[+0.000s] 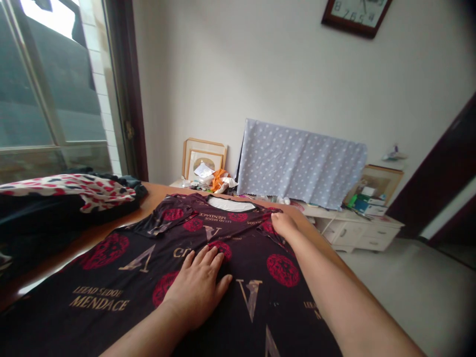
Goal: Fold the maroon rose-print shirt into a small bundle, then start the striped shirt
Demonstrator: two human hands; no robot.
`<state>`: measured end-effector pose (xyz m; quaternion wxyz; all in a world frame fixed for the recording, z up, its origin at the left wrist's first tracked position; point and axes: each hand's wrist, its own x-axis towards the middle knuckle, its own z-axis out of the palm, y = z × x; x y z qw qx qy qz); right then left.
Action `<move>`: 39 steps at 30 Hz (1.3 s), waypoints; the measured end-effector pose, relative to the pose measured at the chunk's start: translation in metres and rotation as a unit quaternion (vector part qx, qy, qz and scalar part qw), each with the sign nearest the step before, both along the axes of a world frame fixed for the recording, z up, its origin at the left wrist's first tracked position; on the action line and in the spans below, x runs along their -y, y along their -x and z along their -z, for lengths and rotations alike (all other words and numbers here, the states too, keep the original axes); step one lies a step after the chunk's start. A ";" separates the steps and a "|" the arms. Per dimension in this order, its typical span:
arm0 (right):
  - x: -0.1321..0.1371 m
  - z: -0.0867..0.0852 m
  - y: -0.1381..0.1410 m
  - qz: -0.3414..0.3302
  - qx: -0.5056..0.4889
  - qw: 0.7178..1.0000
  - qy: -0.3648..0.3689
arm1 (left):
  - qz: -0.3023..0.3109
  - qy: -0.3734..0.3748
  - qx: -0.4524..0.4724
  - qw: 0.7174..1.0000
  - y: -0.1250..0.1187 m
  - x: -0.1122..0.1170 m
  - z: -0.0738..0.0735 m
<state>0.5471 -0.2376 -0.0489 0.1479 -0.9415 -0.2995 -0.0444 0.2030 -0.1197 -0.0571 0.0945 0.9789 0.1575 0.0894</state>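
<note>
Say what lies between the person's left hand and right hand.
Black printed T-shirt fabric with a round red print, seen in the head view.

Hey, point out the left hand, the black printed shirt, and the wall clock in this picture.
left hand (196,292), head view, back of the hand
black printed shirt (256,263), head view, dark fabric right of the hand
wall clock (355,10), head view, clock face

Wooden table (158,194), black red-printed T-shirt (111,277) spread flat, clothes (63,198) piled beside it
</note>
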 end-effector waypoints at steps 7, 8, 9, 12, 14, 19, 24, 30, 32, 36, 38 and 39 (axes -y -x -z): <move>0.040 0.002 0.054 -0.004 0.018 1.000 0.011 | 0.003 0.007 0.021 1.000 0.001 -0.002 0.001; 0.040 0.000 0.061 -0.005 0.022 1.000 0.009 | 0.004 0.010 0.025 1.000 0.001 -0.001 0.000; 0.039 -0.001 0.070 -0.010 0.025 1.000 0.005 | 0.004 0.013 0.028 1.000 0.002 -0.001 -0.001; 0.026 -0.001 0.101 -0.039 0.014 0.999 -0.017 | 0.004 0.021 0.037 0.999 0.005 0.000 -0.003; 0.015 0.005 0.125 -0.065 0.005 0.997 -0.032 | -0.003 0.027 0.043 0.999 0.007 0.001 -0.004; 0.002 0.029 0.165 -0.073 -0.004 0.997 0.006 | -0.011 0.048 0.045 0.998 0.012 -0.001 -0.006; 0.002 0.040 0.170 -0.067 0.006 0.997 0.033 | -0.008 0.084 0.031 0.996 0.014 -0.002 -0.007; 0.000 0.047 0.165 -0.065 0.019 0.997 0.041 | 0.012 0.140 0.035 0.989 0.001 -0.028 -0.021; -0.001 0.050 0.163 -0.069 0.021 0.997 0.040 | 0.009 0.130 0.074 0.989 -0.004 -0.053 -0.030; -0.002 0.056 0.160 -0.061 0.026 0.997 0.034 | -0.044 0.073 0.103 0.991 -0.011 -0.123 -0.048; -0.003 0.058 0.159 -0.057 0.026 0.998 0.028 | -0.076 0.053 0.095 0.991 -0.014 -0.159 -0.052; -0.003 0.058 0.159 -0.056 0.024 0.998 0.026 | -0.088 0.044 0.090 0.991 -0.016 -0.175 -0.052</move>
